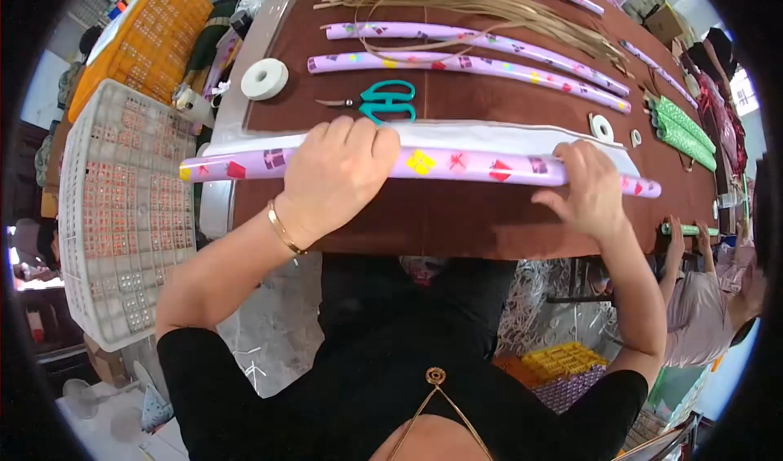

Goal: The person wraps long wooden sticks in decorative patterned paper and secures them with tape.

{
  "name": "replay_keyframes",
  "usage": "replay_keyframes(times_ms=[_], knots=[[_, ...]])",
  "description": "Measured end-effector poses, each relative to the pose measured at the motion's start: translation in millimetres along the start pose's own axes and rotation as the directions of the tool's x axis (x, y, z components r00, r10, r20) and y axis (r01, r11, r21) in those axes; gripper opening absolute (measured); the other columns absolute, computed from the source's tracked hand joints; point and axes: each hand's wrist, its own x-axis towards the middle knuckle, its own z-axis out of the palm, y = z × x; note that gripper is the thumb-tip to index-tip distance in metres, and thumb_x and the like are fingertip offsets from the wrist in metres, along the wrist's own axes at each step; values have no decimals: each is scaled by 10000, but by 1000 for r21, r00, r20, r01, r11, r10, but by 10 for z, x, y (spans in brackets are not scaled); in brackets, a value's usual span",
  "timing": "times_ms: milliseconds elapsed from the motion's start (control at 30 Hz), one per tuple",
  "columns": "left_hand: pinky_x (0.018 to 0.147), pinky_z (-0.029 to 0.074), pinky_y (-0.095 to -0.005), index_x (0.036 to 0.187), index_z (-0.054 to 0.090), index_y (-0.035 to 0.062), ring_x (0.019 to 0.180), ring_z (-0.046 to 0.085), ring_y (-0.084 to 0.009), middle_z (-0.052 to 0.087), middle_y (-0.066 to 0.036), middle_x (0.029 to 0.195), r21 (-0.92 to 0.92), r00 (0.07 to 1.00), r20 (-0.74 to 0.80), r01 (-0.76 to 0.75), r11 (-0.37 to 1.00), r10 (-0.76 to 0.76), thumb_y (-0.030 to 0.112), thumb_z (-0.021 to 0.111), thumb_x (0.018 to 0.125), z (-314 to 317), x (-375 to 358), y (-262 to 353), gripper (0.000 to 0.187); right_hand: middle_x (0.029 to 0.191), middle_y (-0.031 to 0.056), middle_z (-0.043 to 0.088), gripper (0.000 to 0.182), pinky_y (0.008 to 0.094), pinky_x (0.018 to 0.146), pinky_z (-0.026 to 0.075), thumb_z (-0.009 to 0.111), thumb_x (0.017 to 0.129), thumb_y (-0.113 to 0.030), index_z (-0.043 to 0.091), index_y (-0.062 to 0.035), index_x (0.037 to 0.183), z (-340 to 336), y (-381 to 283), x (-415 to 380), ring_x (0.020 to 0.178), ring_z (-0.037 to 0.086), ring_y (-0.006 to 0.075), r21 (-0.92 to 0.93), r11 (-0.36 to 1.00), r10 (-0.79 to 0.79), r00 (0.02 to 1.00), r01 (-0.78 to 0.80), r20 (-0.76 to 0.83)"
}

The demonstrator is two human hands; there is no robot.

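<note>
A long purple roll with a gift print (457,165) lies across the near part of the brown table (383,216). My left hand (347,171) is closed over its left half, fingers wrapped on the far side. Farther right, my right hand (589,185) grips the same roll, its thumb held apart on the near side. Along the roll's far edge shows a strip of white sheet (489,137). Beyond it are teal-handled scissors (387,100), a large white tape roll (264,79) and a smaller tape roll (601,128).
More purple rolls (473,65) and a bundle of brown strips (465,8) lie farther back. Green rolls (683,135) are at the right. A white crate (134,208) and an orange crate (143,33) stand left. Co-workers' hands (675,245) are at the right edge.
</note>
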Motion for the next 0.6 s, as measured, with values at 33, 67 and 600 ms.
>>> replay_keyframes(times_ms=[33, 67, 600], knots=[[561, 445, -299, 753, 489, 127, 672, 549, -185, 496, -24, 708, 37, 1000, -15, -13, 999, 13, 148, 640, 752, 54, -88, 53, 153, 902, 169, 560, 556, 462, 732, 472, 709, 784, -493, 556, -19, 1031, 131, -49, -109, 826, 573, 379, 41, 999, -1, 1000, 1, -7], [576, 431, -303, 795, 520, 110, 695, 537, -189, 502, -34, 748, 4, 999, 38, -8, 1000, 8, 221, 676, 779, 161, -236, 128, 192, 920, 169, 564, 552, 460, 738, 475, 706, 787, -483, 558, -17, 1043, 282, -87, -247, 834, 574, 377, 25, 1000, -8, 1000, 8, 6], [699, 434, -342, 904, 571, 124, 823, 556, -219, 522, -43, 874, -443, 982, 152, 172, 880, -115, 410, 793, 685, 516, -771, 506, 423, 990, 169, 538, 507, 482, 801, 433, 719, 805, -433, 554, -30, 1064, 763, -246, -766, 917, 532, 392, 217, 974, 51, 995, -68, 82]])
